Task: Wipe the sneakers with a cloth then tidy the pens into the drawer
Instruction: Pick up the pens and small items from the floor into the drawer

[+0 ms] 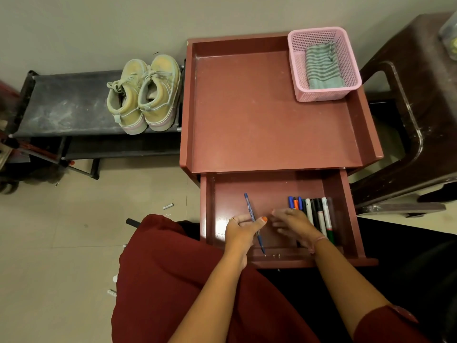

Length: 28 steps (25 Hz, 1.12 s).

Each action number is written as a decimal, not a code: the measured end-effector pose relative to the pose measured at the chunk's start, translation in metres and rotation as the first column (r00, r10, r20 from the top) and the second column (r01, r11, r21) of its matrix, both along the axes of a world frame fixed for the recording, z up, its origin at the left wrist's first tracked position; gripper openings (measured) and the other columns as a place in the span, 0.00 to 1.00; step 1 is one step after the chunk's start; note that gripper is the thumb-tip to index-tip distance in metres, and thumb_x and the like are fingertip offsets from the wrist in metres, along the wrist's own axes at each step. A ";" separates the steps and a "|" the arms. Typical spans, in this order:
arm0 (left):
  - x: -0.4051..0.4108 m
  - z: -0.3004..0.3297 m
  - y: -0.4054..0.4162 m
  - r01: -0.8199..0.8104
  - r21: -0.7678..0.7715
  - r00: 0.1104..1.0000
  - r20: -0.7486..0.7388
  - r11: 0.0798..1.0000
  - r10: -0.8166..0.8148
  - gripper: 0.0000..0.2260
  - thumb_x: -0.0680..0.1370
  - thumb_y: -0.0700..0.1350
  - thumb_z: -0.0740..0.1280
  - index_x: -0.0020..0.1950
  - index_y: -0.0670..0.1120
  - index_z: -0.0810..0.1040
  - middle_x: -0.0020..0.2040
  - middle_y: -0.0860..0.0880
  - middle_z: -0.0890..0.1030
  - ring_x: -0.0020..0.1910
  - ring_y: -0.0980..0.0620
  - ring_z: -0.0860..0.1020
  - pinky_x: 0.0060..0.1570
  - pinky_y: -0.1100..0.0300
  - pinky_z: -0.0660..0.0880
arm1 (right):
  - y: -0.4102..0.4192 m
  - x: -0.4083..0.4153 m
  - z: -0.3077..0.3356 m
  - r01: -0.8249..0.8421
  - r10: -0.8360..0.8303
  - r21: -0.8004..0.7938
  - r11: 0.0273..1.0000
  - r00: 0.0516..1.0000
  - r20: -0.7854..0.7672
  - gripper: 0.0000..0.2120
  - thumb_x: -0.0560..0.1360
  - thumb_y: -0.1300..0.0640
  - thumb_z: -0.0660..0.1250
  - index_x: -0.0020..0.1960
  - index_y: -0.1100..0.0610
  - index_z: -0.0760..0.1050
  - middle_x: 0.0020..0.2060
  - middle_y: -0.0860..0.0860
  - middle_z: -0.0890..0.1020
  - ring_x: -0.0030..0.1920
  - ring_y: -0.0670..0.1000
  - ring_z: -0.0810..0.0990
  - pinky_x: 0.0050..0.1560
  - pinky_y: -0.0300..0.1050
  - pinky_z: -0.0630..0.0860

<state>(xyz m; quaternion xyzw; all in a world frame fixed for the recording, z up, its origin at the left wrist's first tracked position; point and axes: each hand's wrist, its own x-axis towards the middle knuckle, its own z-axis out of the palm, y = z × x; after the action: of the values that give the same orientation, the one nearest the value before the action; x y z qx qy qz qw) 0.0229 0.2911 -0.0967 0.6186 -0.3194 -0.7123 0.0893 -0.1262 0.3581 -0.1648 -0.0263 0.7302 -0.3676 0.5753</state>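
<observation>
The red-brown drawer (343, 194) stands pulled out in front of me. My left hand (241, 231) pinches a blue pen (250, 209) between thumb and fingers, over the drawer's left half. My right hand (293, 225) lies with relaxed fingers inside the drawer, touching a row of several pens and markers (319, 214) lined up on the right side. The pair of yellowish sneakers (146, 95) sits on a black shoe rack (61, 105) to the left. A striped green cloth (321, 66) lies folded in a pink basket (296, 48) on the tabletop.
The red-brown side table (259, 107) has a raised rim and carries the basket at its back right corner. A dark brown plastic stool (420, 107) stands to the right. Small bits of litter lie on the tiled floor (74, 231). My red garment covers my lap.
</observation>
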 end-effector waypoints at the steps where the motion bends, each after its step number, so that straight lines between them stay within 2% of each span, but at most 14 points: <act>1: -0.001 0.000 0.001 0.015 0.002 1.000 -0.019 1.000 -0.015 0.15 0.70 0.41 0.77 0.53 0.43 0.77 0.44 0.47 0.84 0.44 0.50 0.82 0.55 0.48 0.80 | -0.003 0.006 0.011 0.079 -0.058 -0.074 0.994 0.965 0.254 0.17 0.76 0.47 0.67 0.56 0.59 0.79 0.52 0.56 0.83 0.49 0.51 0.81 0.47 0.43 0.78; 2: -0.001 0.001 0.002 0.025 0.018 0.999 -0.048 1.000 -0.025 0.15 0.71 0.40 0.77 0.54 0.42 0.78 0.45 0.47 0.84 0.45 0.50 0.83 0.54 0.49 0.80 | -0.006 0.010 0.017 0.100 -0.044 -0.119 0.988 0.916 0.399 0.21 0.77 0.43 0.63 0.59 0.57 0.78 0.53 0.53 0.83 0.51 0.51 0.81 0.51 0.45 0.77; 4: -0.002 0.001 0.004 0.064 0.049 0.995 -0.074 0.997 -0.061 0.15 0.72 0.38 0.75 0.57 0.42 0.78 0.50 0.46 0.84 0.50 0.49 0.82 0.49 0.56 0.80 | -0.011 0.015 0.020 0.137 -0.022 -0.186 0.973 0.857 0.515 0.23 0.78 0.40 0.57 0.60 0.55 0.77 0.51 0.52 0.83 0.49 0.51 0.81 0.52 0.48 0.76; 6: -0.001 0.002 0.004 0.107 0.043 0.993 -0.052 0.993 -0.105 0.14 0.74 0.38 0.72 0.59 0.43 0.78 0.54 0.46 0.83 0.54 0.51 0.81 0.47 0.61 0.77 | -0.017 0.019 0.018 0.235 -0.093 -0.200 0.951 0.836 0.540 0.18 0.79 0.46 0.59 0.59 0.56 0.77 0.43 0.52 0.83 0.41 0.50 0.81 0.43 0.45 0.77; 8: -0.001 0.005 0.002 0.082 0.023 0.996 -0.037 0.996 -0.081 0.12 0.75 0.37 0.69 0.58 0.44 0.78 0.53 0.47 0.83 0.54 0.52 0.81 0.48 0.62 0.76 | -0.020 0.021 0.013 0.339 -0.222 -0.156 0.928 0.839 0.498 0.11 0.79 0.55 0.61 0.59 0.57 0.75 0.38 0.51 0.81 0.38 0.48 0.79 0.36 0.42 0.76; 10: 0.001 0.008 -0.002 -0.001 0.003 0.999 -0.036 1.000 0.001 0.10 0.76 0.37 0.68 0.56 0.45 0.78 0.51 0.47 0.82 0.53 0.52 0.81 0.50 0.61 0.77 | -0.021 0.023 0.001 0.335 -0.280 -0.110 0.936 0.894 0.349 0.06 0.79 0.63 0.60 0.53 0.58 0.75 0.36 0.52 0.79 0.37 0.48 0.78 0.37 0.42 0.76; 12: 0.001 0.012 -0.005 -0.072 -0.002 0.996 -0.045 0.997 0.072 0.07 0.77 0.38 0.67 0.53 0.46 0.77 0.50 0.48 0.81 0.51 0.53 0.81 0.51 0.61 0.77 | -0.019 0.020 -0.013 0.137 -0.137 -0.002 0.991 0.990 -0.006 0.08 0.76 0.67 0.60 0.46 0.59 0.75 0.38 0.56 0.79 0.37 0.52 0.78 0.41 0.49 0.77; 13: 0.002 0.013 -0.006 -0.092 0.001 0.994 -0.052 0.996 0.092 0.06 0.78 0.38 0.67 0.53 0.46 0.77 0.49 0.49 0.81 0.50 0.53 0.81 0.51 0.60 0.77 | -0.016 0.017 -0.020 -0.009 0.035 0.106 0.994 0.971 -0.238 0.07 0.75 0.67 0.61 0.46 0.61 0.77 0.40 0.59 0.80 0.40 0.57 0.79 0.45 0.50 0.77; 14: 0.001 0.014 -0.007 -0.100 0.005 0.993 -0.055 0.995 0.100 0.05 0.78 0.38 0.66 0.53 0.46 0.77 0.49 0.49 0.81 0.50 0.54 0.81 0.52 0.60 0.77 | -0.013 0.014 -0.026 -0.110 0.203 0.235 0.966 0.886 -0.418 0.07 0.75 0.66 0.62 0.49 0.63 0.77 0.45 0.61 0.81 0.45 0.60 0.80 0.49 0.50 0.76; 15: 0.001 0.014 -0.006 -0.098 0.008 0.994 -0.054 0.995 0.098 0.05 0.78 0.38 0.66 0.53 0.46 0.78 0.49 0.49 0.81 0.50 0.54 0.81 0.52 0.60 0.77 | -0.009 0.011 -0.030 -0.144 0.299 0.322 0.936 0.810 -0.504 0.09 0.74 0.65 0.63 0.53 0.64 0.77 0.49 0.62 0.81 0.50 0.62 0.79 0.50 0.49 0.76; 16: 0.001 0.015 -0.006 -0.093 0.011 0.994 -0.054 0.996 0.093 0.05 0.78 0.38 0.66 0.53 0.46 0.78 0.49 0.49 0.81 0.51 0.54 0.81 0.52 0.60 0.77 | -0.005 0.009 -0.033 -0.147 0.330 0.355 0.923 0.777 -0.536 0.11 0.74 0.63 0.64 0.56 0.63 0.77 0.52 0.61 0.81 0.52 0.62 0.79 0.50 0.49 0.76; 19: 0.000 0.016 -0.006 -0.082 0.011 0.995 -0.052 0.997 0.083 0.06 0.78 0.39 0.66 0.54 0.46 0.78 0.50 0.49 0.81 0.51 0.53 0.81 0.52 0.60 0.77 | -0.002 0.004 -0.034 -0.088 0.288 0.353 0.932 0.770 -0.570 0.14 0.74 0.59 0.68 0.58 0.58 0.77 0.54 0.60 0.81 0.53 0.61 0.80 0.49 0.48 0.76; 23: -0.001 0.017 -0.006 -0.080 0.010 0.996 -0.047 0.997 0.080 0.07 0.79 0.39 0.66 0.55 0.46 0.78 0.49 0.50 0.81 0.50 0.54 0.81 0.51 0.60 0.77 | 0.001 0.000 -0.035 -0.064 0.291 0.374 0.925 0.754 -0.590 0.14 0.74 0.61 0.69 0.59 0.62 0.75 0.55 0.62 0.80 0.54 0.62 0.79 0.52 0.50 0.76; 28: -0.001 0.018 -0.006 -0.088 0.018 0.995 -0.047 0.996 0.088 0.06 0.78 0.39 0.66 0.54 0.46 0.78 0.49 0.50 0.81 0.50 0.54 0.81 0.49 0.61 0.77 | 0.003 0.001 -0.037 -0.056 0.326 0.437 0.898 0.752 -0.573 0.14 0.75 0.59 0.68 0.58 0.64 0.73 0.53 0.62 0.80 0.52 0.62 0.80 0.48 0.50 0.77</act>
<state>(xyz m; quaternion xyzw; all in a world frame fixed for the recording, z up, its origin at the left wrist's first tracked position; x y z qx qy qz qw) 0.0218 0.2848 -0.0787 0.6156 -0.2840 -0.7247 0.1232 -0.1257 0.3607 -0.2021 -0.1086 0.9321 -0.1204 0.3239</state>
